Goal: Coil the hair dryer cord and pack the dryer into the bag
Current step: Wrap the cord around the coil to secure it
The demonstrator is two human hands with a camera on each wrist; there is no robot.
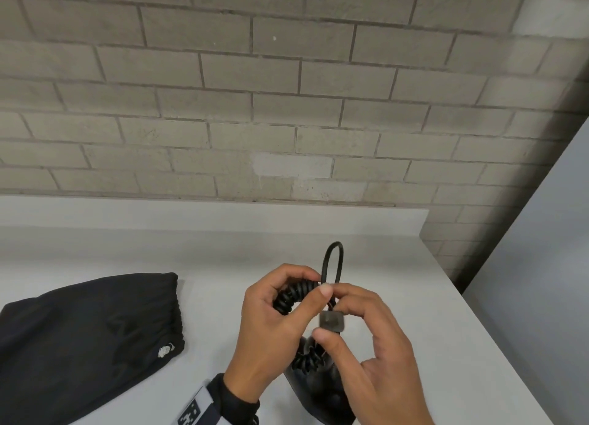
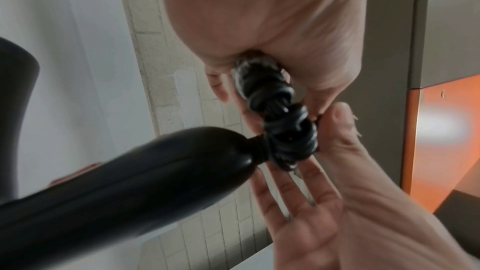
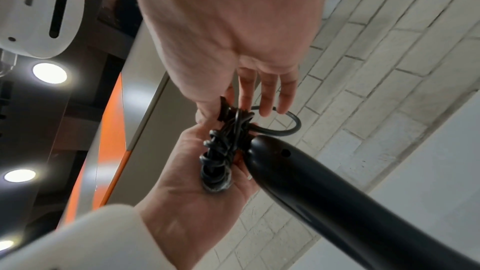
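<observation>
While the left hand curls its fingers round the black curly spring-shaped cord, the right hand pinches the small black square plug between thumb and first finger (its other fingers stay loose and apart). A thin loop of cord sticks up above the hands. The smooth black plastic hair dryer hangs just under them, over the white table. The soft black cloth bag lies flat on the table, off to the left.
</observation>
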